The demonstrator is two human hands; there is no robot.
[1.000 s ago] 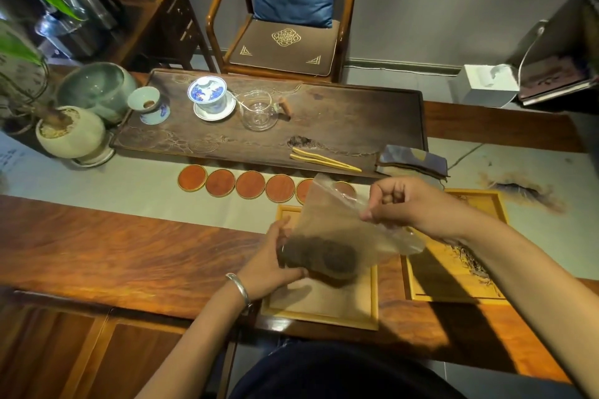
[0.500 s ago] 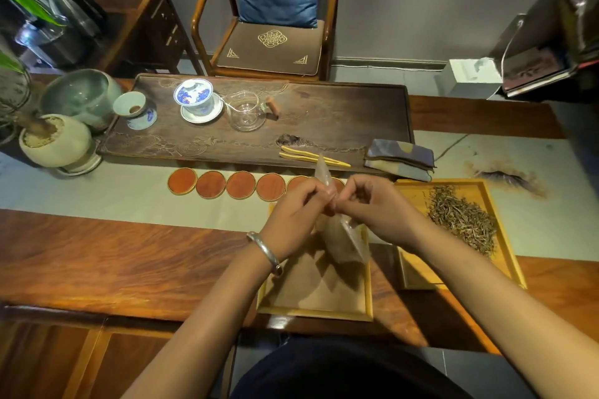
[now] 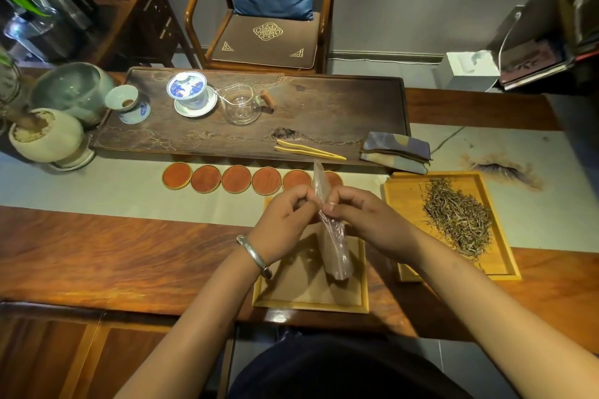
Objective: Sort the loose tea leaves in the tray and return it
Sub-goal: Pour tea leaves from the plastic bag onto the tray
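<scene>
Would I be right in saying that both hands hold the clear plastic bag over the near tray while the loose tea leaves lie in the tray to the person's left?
Not quite: the loose tea leaves lie in the tray to the person's right, as the head view shows. The rest holds: the left hand and right hand hold the clear plastic bag over the near tray.

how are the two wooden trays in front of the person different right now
The right tray holds a spread pile of loose tea leaves; the near tray shows none. The right tray lies unobstructed beside the hands; the near tray sits under the plastic bag that both hands pinch. Both are light wood with raised rims.
</scene>
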